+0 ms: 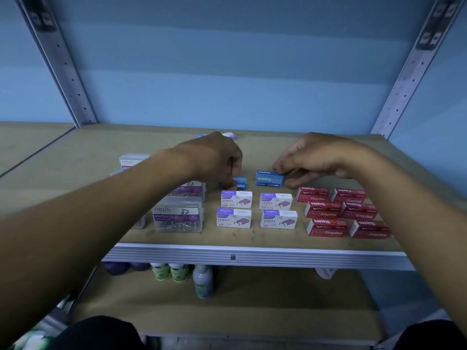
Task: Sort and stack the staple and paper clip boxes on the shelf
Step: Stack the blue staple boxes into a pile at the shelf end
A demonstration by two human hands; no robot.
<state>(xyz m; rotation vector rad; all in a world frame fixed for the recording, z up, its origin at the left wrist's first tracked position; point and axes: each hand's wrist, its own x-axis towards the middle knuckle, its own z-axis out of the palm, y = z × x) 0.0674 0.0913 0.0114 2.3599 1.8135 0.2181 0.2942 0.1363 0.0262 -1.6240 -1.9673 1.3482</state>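
Note:
On the shelf board [252, 236], my left hand [214, 160] pinches a small blue staple box [240, 183] that stands on the board. My right hand [316, 157] pinches a second blue staple box [269, 178] by its right end. In front of them lie several white-and-purple staple boxes [236, 199] in two rows. Several red staple boxes [326, 227] are grouped at the right. Clear paper clip boxes [178, 218] sit at the left, partly hidden by my left forearm. Two more small boxes [228, 135] lie at the back, behind my left hand.
Perforated metal uprights [68, 72] stand at both back corners against a blue wall. The metal front edge [232, 256] of the shelf runs below the boxes. Bottles [202, 279] stand on the lower shelf.

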